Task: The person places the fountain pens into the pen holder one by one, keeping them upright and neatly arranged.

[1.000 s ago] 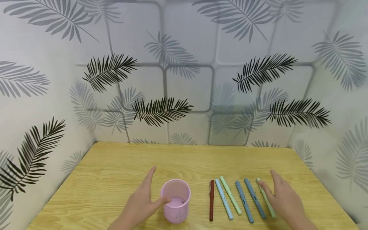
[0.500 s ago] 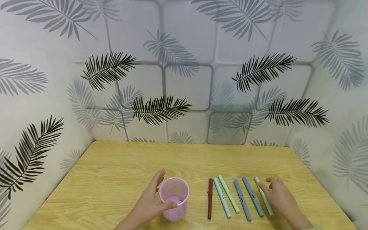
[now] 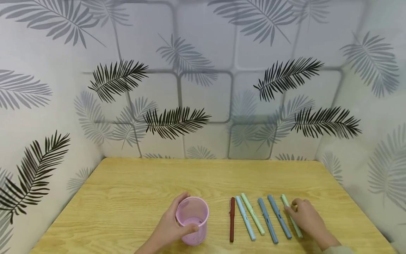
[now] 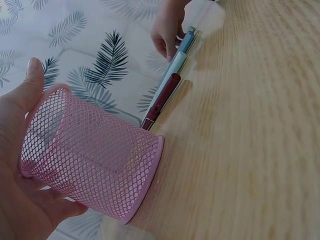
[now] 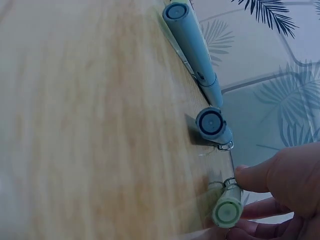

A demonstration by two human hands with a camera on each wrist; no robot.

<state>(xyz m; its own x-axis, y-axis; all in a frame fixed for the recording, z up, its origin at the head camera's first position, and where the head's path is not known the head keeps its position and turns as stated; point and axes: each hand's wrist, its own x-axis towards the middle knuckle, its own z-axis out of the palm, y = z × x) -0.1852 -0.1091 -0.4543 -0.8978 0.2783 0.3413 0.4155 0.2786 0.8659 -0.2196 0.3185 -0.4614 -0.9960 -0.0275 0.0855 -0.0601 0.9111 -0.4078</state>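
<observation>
From the head camera I see my left hand (image 3: 172, 227) curled round the pink mesh cup (image 3: 192, 220), which stands upright on the wooden table (image 3: 127, 197), and my right hand (image 3: 304, 217) pinching the pale green pen (image 3: 291, 215) at the right end of a row of six. To lift it cleanly I judge I should grip near its middle and keep clear of the dark blue pen (image 3: 279, 217) just beside it. The left wrist view shows the cup's open diamond mesh and solid rim, with thumb (image 4: 31, 85) and palm wrapped on it. The right wrist view shows the green pen's round end cap (image 5: 227, 210) and wire clip between fingertips (image 5: 252, 177).
</observation>
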